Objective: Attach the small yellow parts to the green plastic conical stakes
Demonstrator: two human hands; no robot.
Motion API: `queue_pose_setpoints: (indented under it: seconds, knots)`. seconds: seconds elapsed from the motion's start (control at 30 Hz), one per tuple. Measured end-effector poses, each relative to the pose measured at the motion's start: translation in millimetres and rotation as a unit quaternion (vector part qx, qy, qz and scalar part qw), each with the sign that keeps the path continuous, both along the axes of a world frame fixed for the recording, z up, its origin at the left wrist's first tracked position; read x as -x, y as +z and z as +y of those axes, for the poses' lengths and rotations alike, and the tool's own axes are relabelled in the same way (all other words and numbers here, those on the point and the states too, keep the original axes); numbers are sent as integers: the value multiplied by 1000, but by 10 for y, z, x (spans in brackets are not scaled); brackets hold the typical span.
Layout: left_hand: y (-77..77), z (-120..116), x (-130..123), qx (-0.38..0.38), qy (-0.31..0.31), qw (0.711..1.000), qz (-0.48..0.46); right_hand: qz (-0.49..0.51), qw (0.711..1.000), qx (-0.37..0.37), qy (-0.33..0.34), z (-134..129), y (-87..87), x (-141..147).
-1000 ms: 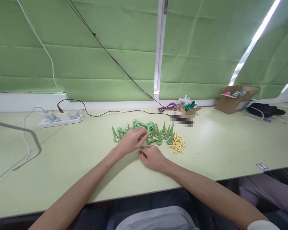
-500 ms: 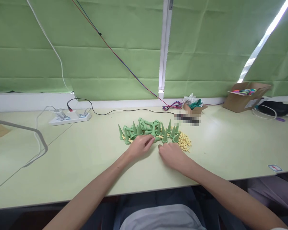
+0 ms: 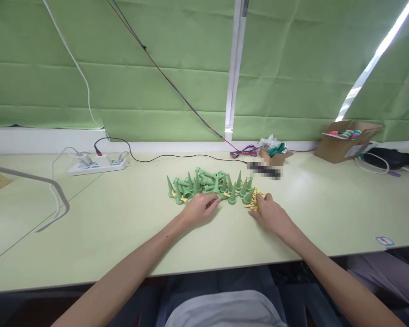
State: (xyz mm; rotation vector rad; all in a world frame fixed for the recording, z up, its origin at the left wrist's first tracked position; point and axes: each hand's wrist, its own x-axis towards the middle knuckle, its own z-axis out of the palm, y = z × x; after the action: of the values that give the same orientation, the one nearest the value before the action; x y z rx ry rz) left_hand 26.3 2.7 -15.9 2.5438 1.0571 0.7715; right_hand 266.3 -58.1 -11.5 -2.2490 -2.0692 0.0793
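My left hand rests low over the table at the front of a heap of green plastic cones. Its thumb and fingers are pinched on a green cone, mostly hidden behind the fingertips. To the right, my right hand reaches down to a pile of small yellow plastic pieces. Thumb and fingers are apart there, touching the pile's near right edge. Several cones stand upright, and others lie tangled behind them. A few yellow bits show among the cone bases.
Behind the heap lie a black cable and a blurred dark object. A white power strip sits at the back left. At the back right are a small open box and a larger cardboard box. A grey bent bar crosses the left.
My right hand has moved right, from the front of the cones to the yellow pile, and its fingers have spread. The left hand stays in place beside the cones.
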Motion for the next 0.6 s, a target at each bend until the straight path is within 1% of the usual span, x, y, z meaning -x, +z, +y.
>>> queue_pose_setpoints:
  seconds: [0.13,0.47,0.6]
  knots:
    - [-5,-1,0,3,-4,1000,0,30,999,3,22,-13,-52,43]
    - [-9,-17,-6,9,-9,1000,-5,33,996,-18,78,-63,-77,257]
    - [-12,-16,-5,3,-13,1000,2,33,996,-25,84,-71,-73,355]
